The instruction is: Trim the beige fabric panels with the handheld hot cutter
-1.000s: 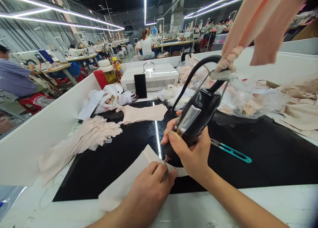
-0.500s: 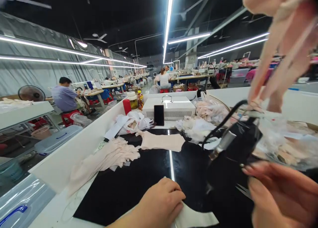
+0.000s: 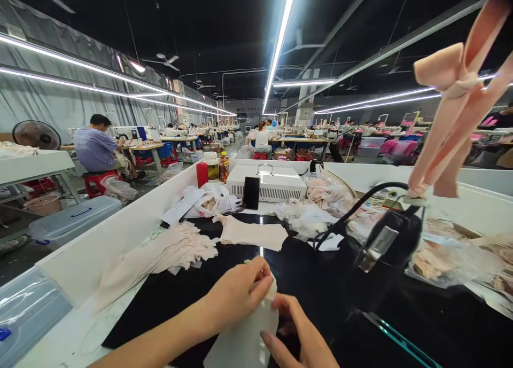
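Left hand [image 3: 240,290]: thumb and fingertips pinched tight on the top edge of a pale cream fabric piece [image 3: 244,341]. The piece hangs down from the pinch, lifted off the glossy black work mat [image 3: 312,272], at the near end of the mat, straight in front of the white metal box with a wire handle [image 3: 266,184] and well apart from it.

Right hand [image 3: 298,336]: just right of the piece, fingers half curled, forefinger touching its right edge. Can't tell whether it actually grips.

Black handheld tool with a silver plate [image 3: 385,250]: hangs free from a knotted pink fabric strip [image 3: 449,127], front-right of the box, no hand on it. Its black cable [image 3: 352,210] loops back towards the box.

Teal-handled metal snips [image 3: 401,338]: flat on the mat, nearer than the tool, far front-right of the box.

Black phone [image 3: 251,193]: upright, leaning on the box front.

Single flat pink fabric panel [image 3: 250,233]: on the mat just in front of the box.

Fanned stack of pink fabric pieces [image 3: 160,256]: front-left of the box, spilling off the mat edge.

Clear plastic bag of pink pieces [image 3: 449,261]: right of the box, behind the tool.

Red container [image 3: 202,174]: just left of the box.
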### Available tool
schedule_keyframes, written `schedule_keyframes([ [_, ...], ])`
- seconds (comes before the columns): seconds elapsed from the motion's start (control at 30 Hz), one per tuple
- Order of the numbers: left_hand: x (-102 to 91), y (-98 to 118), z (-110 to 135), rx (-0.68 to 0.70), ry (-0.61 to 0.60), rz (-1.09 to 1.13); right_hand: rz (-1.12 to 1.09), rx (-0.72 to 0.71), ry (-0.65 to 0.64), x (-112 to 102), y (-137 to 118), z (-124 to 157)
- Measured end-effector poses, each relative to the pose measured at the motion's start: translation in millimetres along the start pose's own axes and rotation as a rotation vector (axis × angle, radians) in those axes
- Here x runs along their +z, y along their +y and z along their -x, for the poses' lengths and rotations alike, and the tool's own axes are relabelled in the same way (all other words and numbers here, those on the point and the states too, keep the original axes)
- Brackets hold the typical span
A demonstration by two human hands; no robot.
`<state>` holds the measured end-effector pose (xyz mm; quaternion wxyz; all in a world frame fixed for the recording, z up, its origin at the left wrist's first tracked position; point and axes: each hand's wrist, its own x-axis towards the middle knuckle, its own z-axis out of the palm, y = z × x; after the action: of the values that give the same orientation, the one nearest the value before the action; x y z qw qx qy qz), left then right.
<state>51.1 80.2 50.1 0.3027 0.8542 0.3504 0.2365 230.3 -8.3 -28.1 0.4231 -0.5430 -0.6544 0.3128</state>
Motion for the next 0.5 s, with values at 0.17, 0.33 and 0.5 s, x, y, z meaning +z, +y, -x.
schedule_keyframes([
  [0.17, -26.4, -10, -17, -0.087, 0.168, 0.346, -0.396, 0.137, 0.025, 31, -17, -32],
  [0.33, -49.6, -44, -26, -0.186, 0.307, 0.426, -0.403, 0.191, 0.009, 31, -22, -68],
  [0.5, -66.2, -72, -38, -0.237, 0.378, 0.420, -0.266, 0.188, 0.139, 12, -15, -106],
])
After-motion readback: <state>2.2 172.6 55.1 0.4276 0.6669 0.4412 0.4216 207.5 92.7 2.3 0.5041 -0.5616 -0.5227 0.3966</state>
